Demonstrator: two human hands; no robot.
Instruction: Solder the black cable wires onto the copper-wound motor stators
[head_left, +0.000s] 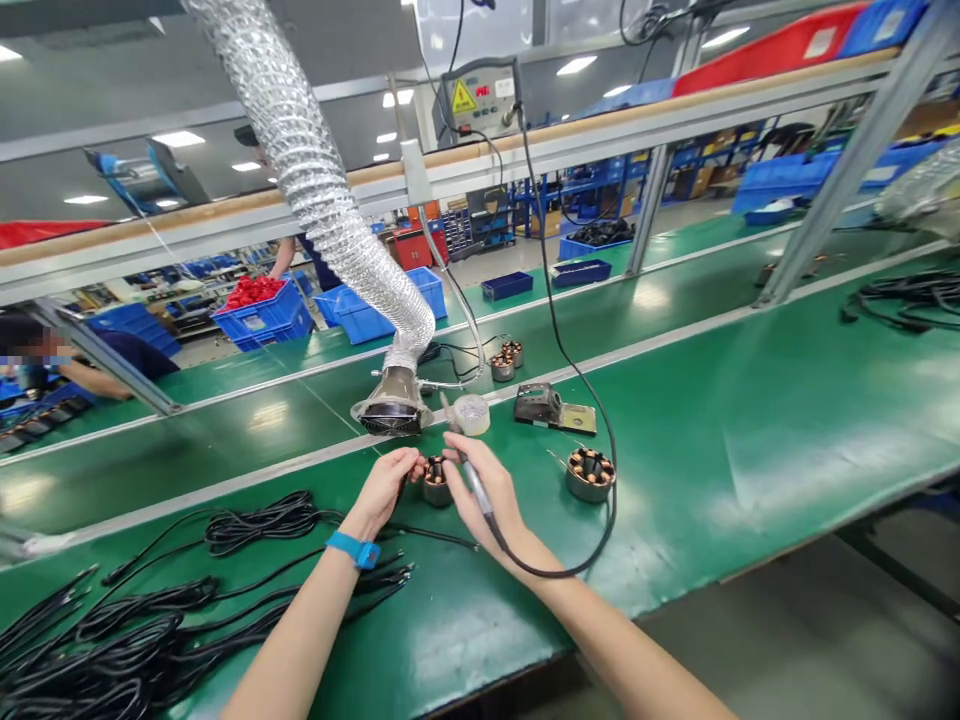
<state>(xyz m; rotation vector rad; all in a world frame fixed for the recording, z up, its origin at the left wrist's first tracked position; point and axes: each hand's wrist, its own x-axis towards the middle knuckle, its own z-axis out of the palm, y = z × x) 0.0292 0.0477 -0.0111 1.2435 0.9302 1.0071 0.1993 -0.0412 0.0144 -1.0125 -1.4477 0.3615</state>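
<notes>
My right hand (484, 490) is closed around a soldering iron (477, 484), whose cord loops over my forearm and up. Its tip is hidden behind my fingers. A motor stator (436, 482) with copper windings sits on the green bench between my hands. Left of it, my left hand (388, 485) is pinched, with a black cable running beneath the palm; the cable's end is too small to make out. A blue wrist strap (354, 550) circles my left wrist. Another stator (590, 474), with thin wires sticking up, stands to the right.
Black cables (150, 630) lie bundled at the left. A fume extraction hood (393, 402) on a silver duct hangs just beyond my hands. Behind are a solder spool (471, 414), an iron stand (553, 408) and two more stators (506, 361). A co-worker (112, 360) is at far left.
</notes>
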